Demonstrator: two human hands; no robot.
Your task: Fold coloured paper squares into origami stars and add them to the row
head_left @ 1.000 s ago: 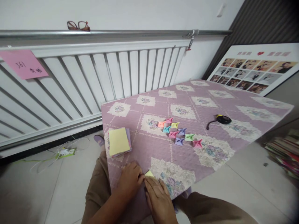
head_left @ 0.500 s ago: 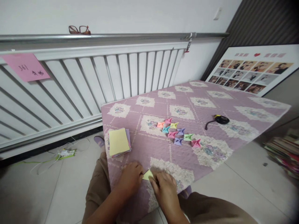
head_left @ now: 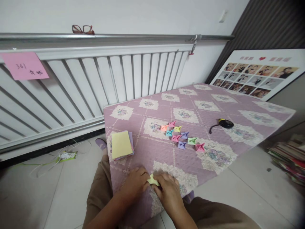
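Observation:
Between my two hands, close to the table's near edge, is a small folded piece of yellow paper [head_left: 153,180]. My left hand [head_left: 136,182] has its fingers closed on the paper's left end. The fingers and thumb of my right hand [head_left: 167,187] pinch its right side, covering part of it. Ahead of my left hand lies a stack of square paper sheets [head_left: 122,145], yellow on top. Farther off to the right, several small folded paper shapes [head_left: 182,135] in pink, orange, blue, yellow, purple and green sit in a cluster.
A patterned purple cloth covers the table [head_left: 154,149]. A black tape measure [head_left: 225,123] lies to the right. Behind the table runs a white radiator [head_left: 133,74] with glasses [head_left: 83,29] on the pipe above. A photo board [head_left: 257,73] leans at the back right.
The yellow paper shows as a narrower strip than before, its pointed top no longer visible. My left hand has shifted slightly right, and the view has moved a little.

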